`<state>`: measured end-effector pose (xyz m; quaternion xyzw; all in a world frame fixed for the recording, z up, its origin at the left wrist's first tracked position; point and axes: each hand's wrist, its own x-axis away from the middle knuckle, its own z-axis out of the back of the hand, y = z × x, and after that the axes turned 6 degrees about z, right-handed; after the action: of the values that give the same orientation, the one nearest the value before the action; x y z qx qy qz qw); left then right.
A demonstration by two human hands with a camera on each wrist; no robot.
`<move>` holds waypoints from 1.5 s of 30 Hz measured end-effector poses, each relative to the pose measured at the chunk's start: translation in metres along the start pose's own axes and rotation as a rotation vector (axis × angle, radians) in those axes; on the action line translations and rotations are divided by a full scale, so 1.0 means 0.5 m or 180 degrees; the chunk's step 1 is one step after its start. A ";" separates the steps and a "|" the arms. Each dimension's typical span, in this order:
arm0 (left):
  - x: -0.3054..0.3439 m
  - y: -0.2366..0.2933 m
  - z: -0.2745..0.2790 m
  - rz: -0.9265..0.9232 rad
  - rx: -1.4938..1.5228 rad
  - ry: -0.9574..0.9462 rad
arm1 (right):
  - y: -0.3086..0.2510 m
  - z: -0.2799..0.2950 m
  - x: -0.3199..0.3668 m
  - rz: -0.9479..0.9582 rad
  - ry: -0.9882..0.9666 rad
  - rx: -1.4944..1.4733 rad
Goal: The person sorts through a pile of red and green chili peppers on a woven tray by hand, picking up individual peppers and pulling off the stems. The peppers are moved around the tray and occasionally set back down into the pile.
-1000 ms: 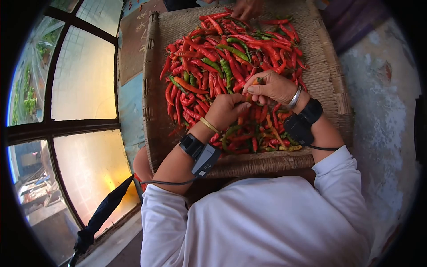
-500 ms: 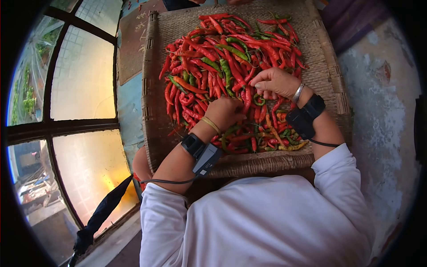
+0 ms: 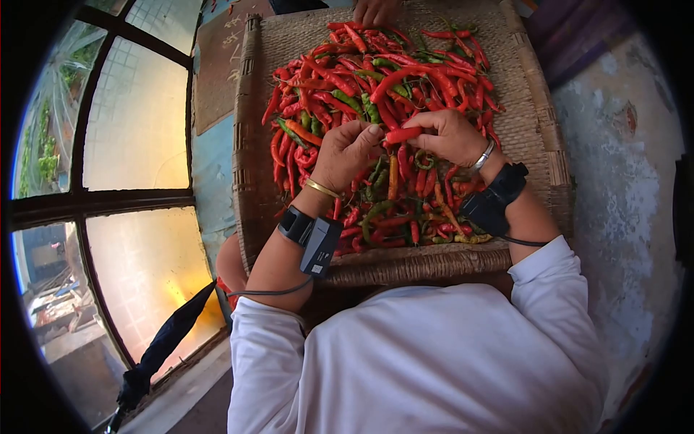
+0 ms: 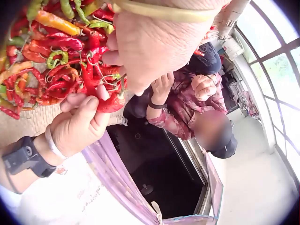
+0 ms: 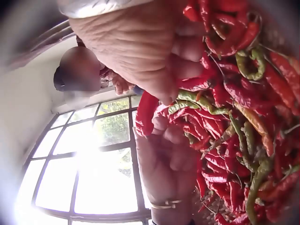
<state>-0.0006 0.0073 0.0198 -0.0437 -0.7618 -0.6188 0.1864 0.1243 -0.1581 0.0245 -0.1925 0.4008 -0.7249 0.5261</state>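
Note:
A red chili pepper point(image 3: 403, 135) is held level between both hands over a heap of chilies. My right hand point(image 3: 452, 137) pinches its body between thumb and fingers. My left hand point(image 3: 343, 158) is at its stem end, the thumb alongside and the fingers curled. In the left wrist view the green stem point(image 4: 123, 85) of this pepper points toward the left fingers. Under the hands lies the heap of mostly red chilies point(image 3: 340, 76), with some green and orange ones. A curled green chili point(image 3: 423, 160) lies below the right hand.
The heap sits on a woven tray point(image 3: 531, 108) with a thick rim. Another person's hand point(image 3: 376, 11) is at the tray's far edge. Windows point(image 3: 137, 123) and a folded dark umbrella point(image 3: 163, 347) are on the left. A bare wall point(image 3: 614, 188) stands right.
A second ago both hands held an orange-brown pepper; half a second ago they were apart over the heap. Now they hold a red one, the left hand farther forward. The other person's hand is back in view.

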 end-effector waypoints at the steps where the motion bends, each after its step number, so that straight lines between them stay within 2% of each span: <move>1: -0.006 0.000 0.017 -0.0057 -0.0444 0.0113 | -0.015 0.021 -0.001 -0.0575 -0.0083 -0.0656; 2: -0.011 -0.005 0.027 -0.0115 -0.0887 0.0227 | -0.023 0.038 -0.001 -0.1149 -0.0168 -0.1312; 3: -0.015 -0.019 0.028 -0.0278 -0.1291 0.0429 | -0.017 0.051 0.000 -0.1183 -0.0108 -0.1345; 4: -0.016 -0.027 0.027 -0.0276 -0.1293 0.0432 | -0.014 0.069 -0.001 -0.1209 -0.0087 -0.1215; 6: -0.013 -0.036 0.025 -0.0481 -0.2483 0.0442 | 0.031 0.097 0.008 -0.1156 0.0187 -0.1590; 7: -0.005 -0.019 0.017 -0.0636 -0.3145 0.0220 | 0.044 0.106 0.009 -0.1156 0.0188 -0.1593; 8: -0.004 -0.030 0.015 -0.0634 -0.3146 0.0218 | 0.054 0.112 0.010 -0.1053 0.1130 -0.2402; 9: -0.004 -0.043 0.010 -0.0524 -0.3461 -0.0069 | 0.063 0.118 0.013 -0.0918 0.2089 -0.3186; 10: -0.005 -0.054 0.005 -0.0411 -0.3770 -0.0361 | 0.069 0.122 0.015 -0.0919 0.2090 -0.3186; 11: -0.007 -0.063 0.000 -0.0164 -0.4033 -0.0674 | 0.076 0.126 0.017 -0.1192 0.2466 -0.3338; 12: -0.006 -0.062 -0.003 -0.0168 -0.4036 -0.0675 | 0.081 0.129 0.020 -0.1465 0.2847 -0.3483; 13: -0.003 -0.060 -0.006 -0.0170 -0.4029 -0.0669 | 0.083 0.126 0.028 -0.1555 0.2393 -0.3364; 16: -0.006 -0.065 -0.007 -0.0138 -0.3920 -0.0672 | 0.068 0.080 0.025 -0.1528 0.0244 -0.3124; 18: -0.007 -0.076 -0.007 -0.0098 -0.3812 -0.0687 | 0.026 0.033 0.014 -0.1757 -0.0762 -0.2524; 20: -0.007 -0.087 -0.012 -0.0125 -0.3122 -0.0720 | 0.009 0.003 0.008 -0.1957 -0.1368 -0.2070; 24: -0.014 -0.129 -0.021 0.0022 -0.2780 -0.0603 | 0.031 -0.041 0.015 -0.1953 -0.1189 -0.2026; 27: -0.019 -0.131 -0.016 -0.0307 -0.2650 -0.0554 | 0.022 -0.049 0.016 -0.1991 -0.1144 -0.2063; 29: -0.015 -0.096 -0.015 0.0903 -0.1686 -0.0822 | 0.013 -0.051 0.012 -0.2070 -0.1028 -0.2070; 32: -0.012 -0.076 -0.015 0.0990 -0.1694 -0.0742 | 0.008 -0.055 0.010 -0.2128 -0.0964 -0.2098; 33: -0.010 -0.080 -0.017 0.0857 -0.1652 -0.0686 | 0.007 -0.057 0.011 -0.2111 -0.0959 -0.2123; 34: -0.007 -0.069 -0.022 0.1008 -0.1872 -0.0652 | 0.006 -0.060 0.012 -0.2043 -0.1020 -0.2145; 36: -0.016 -0.117 -0.015 0.0209 -0.2378 -0.0704 | 0.005 -0.061 0.012 -0.2073 -0.0927 -0.2211; 38: -0.016 -0.120 -0.020 0.0064 -0.2893 -0.0790 | 0.006 -0.064 0.013 -0.1981 -0.1057 -0.2118; 41: -0.011 -0.115 -0.021 0.0169 -0.2806 -0.0629 | 0.008 -0.065 0.007 -0.2041 -0.1158 -0.1858; 43: -0.008 -0.110 -0.026 0.0553 -0.2724 -0.0810 | 0.001 -0.057 0.004 -0.2078 -0.1285 -0.1727; 45: -0.004 -0.113 -0.029 0.0568 -0.2671 -0.0736 | -0.005 -0.052 0.004 -0.2272 -0.1416 -0.1227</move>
<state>-0.0121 -0.0193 -0.0309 -0.2500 -0.4538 -0.8470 0.1188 0.1038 -0.1496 0.0105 -0.5637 0.3142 -0.7140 0.2714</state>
